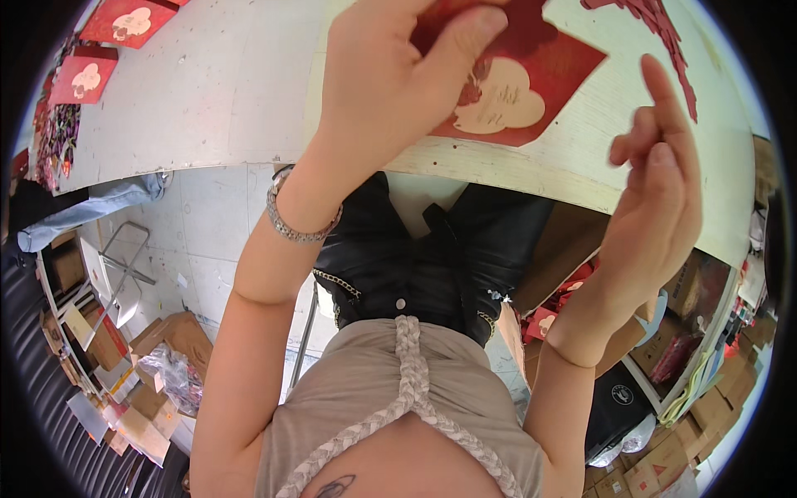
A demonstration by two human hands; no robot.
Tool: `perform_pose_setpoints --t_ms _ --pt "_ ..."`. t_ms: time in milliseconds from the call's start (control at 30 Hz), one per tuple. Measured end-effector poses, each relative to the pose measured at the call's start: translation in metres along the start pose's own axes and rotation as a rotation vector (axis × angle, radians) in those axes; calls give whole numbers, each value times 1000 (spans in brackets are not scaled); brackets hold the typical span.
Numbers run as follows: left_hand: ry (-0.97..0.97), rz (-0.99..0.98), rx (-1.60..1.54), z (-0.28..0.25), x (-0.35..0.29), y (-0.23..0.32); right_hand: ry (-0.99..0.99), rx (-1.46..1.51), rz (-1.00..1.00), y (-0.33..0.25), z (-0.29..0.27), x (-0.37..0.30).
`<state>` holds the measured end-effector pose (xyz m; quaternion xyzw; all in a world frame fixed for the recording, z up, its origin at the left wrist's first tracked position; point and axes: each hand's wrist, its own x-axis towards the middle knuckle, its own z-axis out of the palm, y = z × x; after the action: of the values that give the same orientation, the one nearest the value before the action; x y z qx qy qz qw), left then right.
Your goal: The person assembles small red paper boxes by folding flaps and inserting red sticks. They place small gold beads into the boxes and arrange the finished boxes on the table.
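My left hand (378,91), wearing a metal-link bracelet (303,228) at the wrist, is closed on a red gift box (560,87) with a cream cloud-shaped panel on its face. The thumb presses on the box near its darker upper part, and the other fingers are partly cut off or hidden. The box is over the near edge of the pale table (241,91). To its right, my right hand (656,178) is apart from it and empty, with the index finger stretched out and the other fingers loosely bent.
Several similar red boxes (83,77) sit at the table's far left. Deep red strips (652,29) lie at the far right. A cardboard box (573,241) with red pieces stands beneath the table. Left on the floor are a folding chair (124,274) and cartons (178,340).
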<state>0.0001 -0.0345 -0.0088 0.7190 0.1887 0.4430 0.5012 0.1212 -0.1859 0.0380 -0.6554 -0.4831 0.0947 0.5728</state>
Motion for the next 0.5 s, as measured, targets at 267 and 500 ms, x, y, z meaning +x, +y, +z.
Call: perform_pose_setpoints --t_ms 267,500 --pt "147 -21 -24 5 18 -11 34 39 -37 1 29 -1" --pt "188 119 161 5 10 -13 -9 -41 -142 11 53 24"
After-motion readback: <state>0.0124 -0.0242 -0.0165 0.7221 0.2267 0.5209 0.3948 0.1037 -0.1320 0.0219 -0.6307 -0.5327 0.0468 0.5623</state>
